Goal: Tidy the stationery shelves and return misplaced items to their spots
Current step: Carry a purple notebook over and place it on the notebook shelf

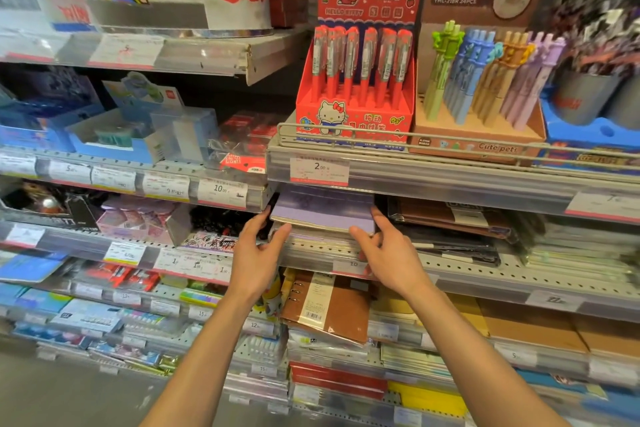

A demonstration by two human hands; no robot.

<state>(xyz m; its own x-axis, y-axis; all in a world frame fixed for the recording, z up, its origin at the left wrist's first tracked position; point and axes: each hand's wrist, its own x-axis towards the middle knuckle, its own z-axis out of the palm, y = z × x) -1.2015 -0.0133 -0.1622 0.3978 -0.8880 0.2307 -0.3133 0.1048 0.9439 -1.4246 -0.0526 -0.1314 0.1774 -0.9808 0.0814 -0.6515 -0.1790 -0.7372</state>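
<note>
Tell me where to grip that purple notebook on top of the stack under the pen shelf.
Take the purple notebook by its two short side edges, coming straight in from the front, as the left hand and right hand do. It lies flat under a low shelf, so no room from above.

Left hand (258,246) and right hand (388,250) grip the purple notebook's (322,211) front corners atop a shelf stack (318,239).

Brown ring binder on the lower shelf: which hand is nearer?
Left, narrowly. The left hand sits just up-left of the brown ring binder; the right hand is above and right. Both grip the purple notebook.
</note>
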